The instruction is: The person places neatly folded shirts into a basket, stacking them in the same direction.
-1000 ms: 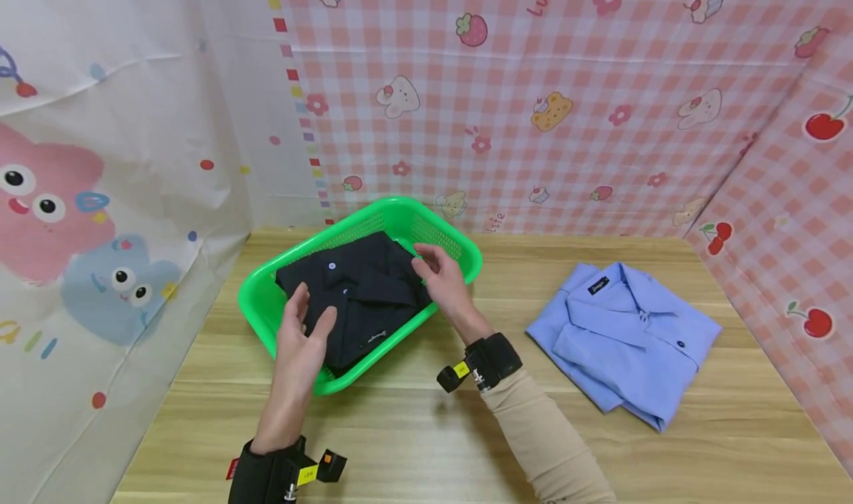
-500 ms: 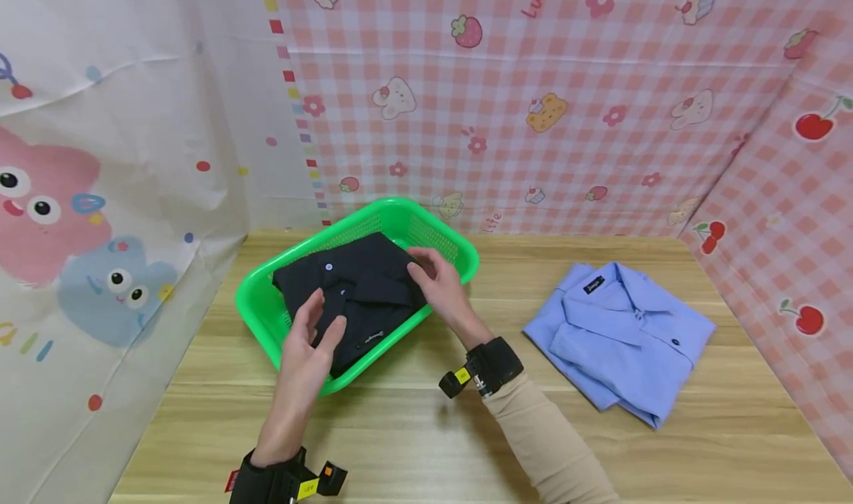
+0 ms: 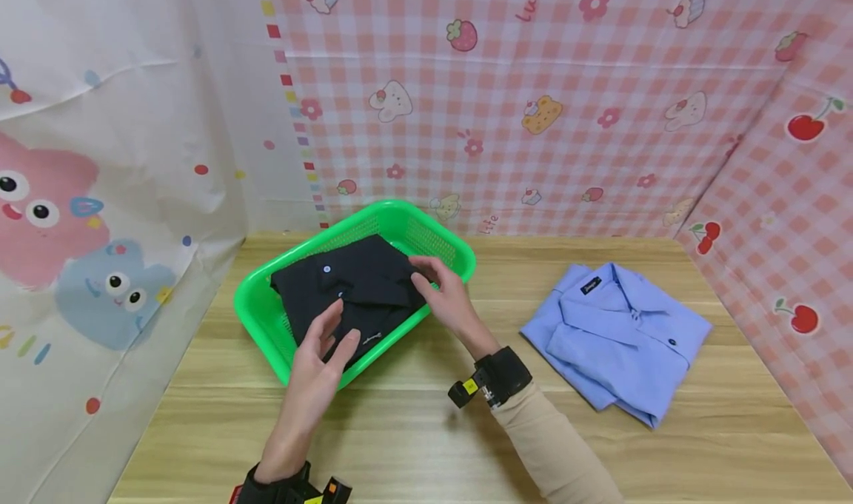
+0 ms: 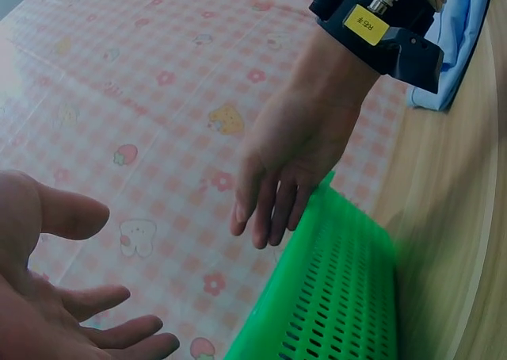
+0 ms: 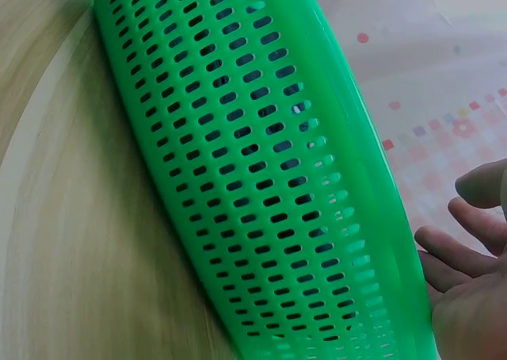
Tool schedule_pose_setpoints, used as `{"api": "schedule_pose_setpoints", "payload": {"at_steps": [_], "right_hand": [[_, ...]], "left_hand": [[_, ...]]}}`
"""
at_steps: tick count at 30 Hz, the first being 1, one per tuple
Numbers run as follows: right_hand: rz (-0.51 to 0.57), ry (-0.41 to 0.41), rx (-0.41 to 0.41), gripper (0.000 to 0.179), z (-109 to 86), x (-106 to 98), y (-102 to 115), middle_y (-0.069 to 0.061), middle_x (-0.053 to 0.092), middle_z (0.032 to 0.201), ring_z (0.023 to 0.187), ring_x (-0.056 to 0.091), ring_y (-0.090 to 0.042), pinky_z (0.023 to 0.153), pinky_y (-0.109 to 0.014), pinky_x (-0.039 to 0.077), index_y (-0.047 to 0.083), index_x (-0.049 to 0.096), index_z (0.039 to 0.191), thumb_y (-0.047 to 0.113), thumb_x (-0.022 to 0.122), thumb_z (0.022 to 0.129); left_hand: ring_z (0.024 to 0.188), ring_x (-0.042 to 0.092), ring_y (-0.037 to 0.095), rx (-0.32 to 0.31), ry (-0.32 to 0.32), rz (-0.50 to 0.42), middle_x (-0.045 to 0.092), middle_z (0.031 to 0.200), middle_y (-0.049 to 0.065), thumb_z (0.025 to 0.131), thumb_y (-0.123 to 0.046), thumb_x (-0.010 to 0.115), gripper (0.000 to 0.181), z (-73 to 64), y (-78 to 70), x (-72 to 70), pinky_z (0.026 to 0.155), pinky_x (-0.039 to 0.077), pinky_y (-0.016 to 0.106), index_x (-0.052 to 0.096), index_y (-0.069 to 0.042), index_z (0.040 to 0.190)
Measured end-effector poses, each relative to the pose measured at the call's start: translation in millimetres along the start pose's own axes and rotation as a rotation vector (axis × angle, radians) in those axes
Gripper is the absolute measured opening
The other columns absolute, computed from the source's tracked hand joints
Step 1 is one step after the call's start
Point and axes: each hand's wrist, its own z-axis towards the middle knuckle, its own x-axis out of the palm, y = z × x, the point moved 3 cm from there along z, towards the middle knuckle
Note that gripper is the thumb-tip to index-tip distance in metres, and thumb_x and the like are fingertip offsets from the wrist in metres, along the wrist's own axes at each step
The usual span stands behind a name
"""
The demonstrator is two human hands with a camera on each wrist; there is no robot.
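Note:
A folded black shirt (image 3: 353,274) with a pale button lies inside the green plastic basket (image 3: 256,323). Over the basket's near left part is my left hand (image 3: 318,367), its fingers apart and nothing between them. My right hand (image 3: 448,293) hovers at the right end of the shirt, fingers slightly bent and holding nothing. In the left wrist view the right hand (image 4: 297,150) hangs over the basket rim with its fingers pointing down. The right wrist view shows the basket's perforated side wall (image 5: 230,170) and the right hand's fingers (image 5: 467,249) beside the rim.
A folded light blue shirt (image 3: 620,341) with a dark label lies to the right on the wooden table (image 3: 426,430). Behind the table stands a pink checked cloth wall (image 3: 506,119); a white printed sheet (image 3: 133,193) hangs at the left.
My left hand has moved right and slightly down over the basket's near edge. The right hand has shifted slightly right and down. The shirts and basket stay put while the head view shifts slightly.

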Motion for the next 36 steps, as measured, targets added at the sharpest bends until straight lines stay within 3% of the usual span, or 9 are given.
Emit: {"api": "schedule_pose_setpoints", "payload": {"at_steps": [9, 18, 27, 36], "right_hand": [[-0.027, 0.017, -0.02, 0.035, -9.4, -8.3, -1.8, -0.014, 0.059, 0.143, 0.14, 0.051, -0.027, 0.12, -0.042, 0.038, 0.003, 0.058, 0.14, 0.013, 0.056, 0.107], [-0.081, 0.034, -0.076, 0.034, -22.7, -15.5, -0.2, -0.016, 0.06, 0.142, 0.141, 0.05, -0.03, 0.12, -0.043, 0.037, 0.0, 0.059, 0.138, 0.012, 0.057, 0.107], [-0.102, 0.041, -0.109, 0.035, -33.9, -22.0, 4.4, -0.018, 0.061, 0.141, 0.139, 0.052, -0.034, 0.119, -0.047, 0.039, -0.001, 0.059, 0.138, 0.012, 0.059, 0.106], [-0.073, 0.019, -0.114, 0.034, -41.6, -28.8, 0.2, -0.024, 0.06, 0.14, 0.138, 0.052, -0.039, 0.119, -0.05, 0.038, -0.006, 0.058, 0.137, 0.007, 0.058, 0.105]], "left_hand": [[0.151, 0.034, 0.025, 0.06, 0.033, -0.05, 0.041, 0.161, 0.006, 0.105, -0.02, 0.061, 0.055, -9.6, -4.0, 17.2, 0.123, 0.027, 0.05, 0.041, -0.013, 0.157], [0.149, 0.038, 0.023, 0.049, 0.026, -0.077, 0.045, 0.158, 0.005, 0.105, -0.023, 0.062, 0.053, -12.8, -2.1, 18.9, 0.115, 0.035, 0.025, 0.045, -0.014, 0.155], [0.147, 0.041, 0.025, 0.042, 0.049, -0.104, 0.047, 0.157, 0.007, 0.105, -0.015, 0.061, 0.05, -13.7, 1.5, 23.4, 0.109, 0.038, 0.013, 0.046, -0.01, 0.153], [0.143, 0.045, 0.027, 0.049, 0.049, -0.114, 0.051, 0.153, 0.007, 0.104, -0.014, 0.062, 0.048, -13.0, 6.5, 28.3, 0.113, 0.041, 0.028, 0.049, -0.008, 0.15]]}}
